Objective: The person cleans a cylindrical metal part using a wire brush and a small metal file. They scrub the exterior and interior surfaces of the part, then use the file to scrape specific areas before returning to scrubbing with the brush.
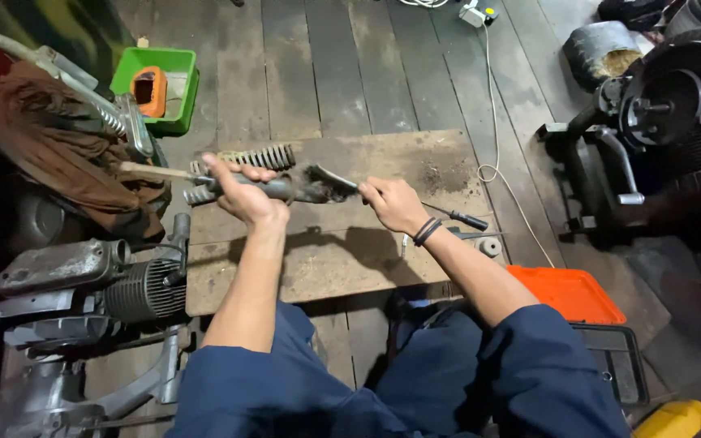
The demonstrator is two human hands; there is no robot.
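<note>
My left hand (241, 191) grips a long grey metal tube (273, 189), a shock-absorber-like part, held level above a wooden board (334, 268). My right hand (391, 203) holds a small brush (330, 180) by its handle, and its dark bristles rest on the right end of the tube. A coil spring (257, 156) lies on the board just behind the tube. A black wristband sits on my right wrist.
An engine with cooling fins (135, 292) stands at the left, with a brown rag (50, 138) and a green bin (160, 85) behind it. A second engine (667, 105) is at the right. A screwdriver (460, 217), an orange lid (569, 294) and a white cable (492, 105) lie nearby.
</note>
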